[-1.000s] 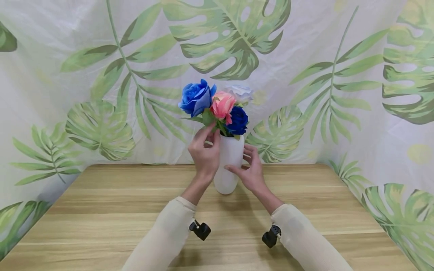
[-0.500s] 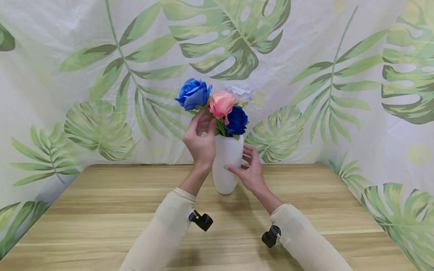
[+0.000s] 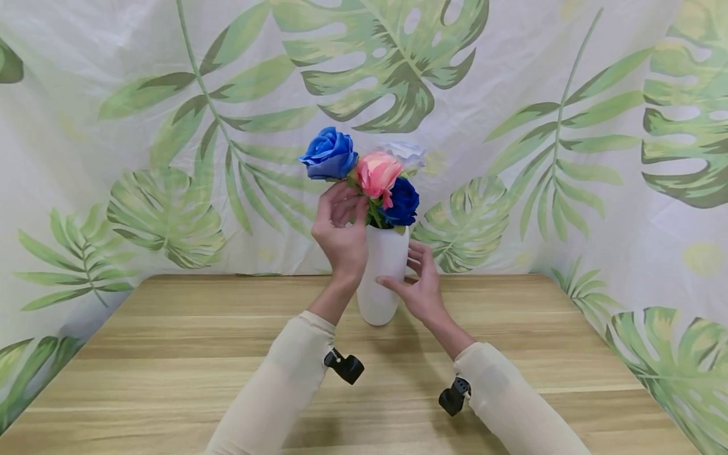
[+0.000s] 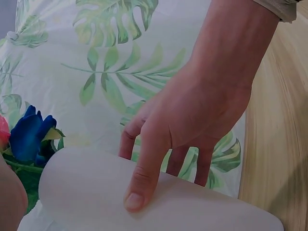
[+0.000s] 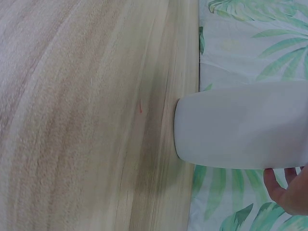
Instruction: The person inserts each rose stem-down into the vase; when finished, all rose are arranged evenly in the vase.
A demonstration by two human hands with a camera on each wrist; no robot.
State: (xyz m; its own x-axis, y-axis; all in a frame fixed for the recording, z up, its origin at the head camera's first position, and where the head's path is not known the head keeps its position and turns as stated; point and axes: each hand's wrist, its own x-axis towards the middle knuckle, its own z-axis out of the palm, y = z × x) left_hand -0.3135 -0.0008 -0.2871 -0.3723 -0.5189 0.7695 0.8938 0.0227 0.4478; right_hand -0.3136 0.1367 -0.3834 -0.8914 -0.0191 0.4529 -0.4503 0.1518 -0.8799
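Observation:
A white vase (image 3: 382, 268) stands upright on the wooden table, holding artificial roses. My right hand (image 3: 423, 281) grips its right side, thumb across the front; the left wrist view shows this right hand (image 4: 192, 120) on the tilted-looking vase (image 4: 192, 207). Just below the bright blue rose (image 3: 328, 155), my left hand (image 3: 341, 237) has its fingers curled around the stem, which is hidden behind them. Beside it are a pink rose (image 3: 378, 174), a dark blue rose (image 3: 402, 202) and a pale white-blue rose (image 3: 405, 155) further back.
The wooden table (image 3: 170, 354) reaches back to a leaf-printed cloth (image 3: 256, 76) hanging behind it. Small black cameras (image 3: 345, 366) are strapped near both sleeves. In the right wrist view, the vase base (image 5: 183, 130) rests near the table's back edge.
My left hand has slid up under the bright blue rose, which has risen slightly and now faces more upward. The pink rose has shifted a little. The right hand and vase stay put.

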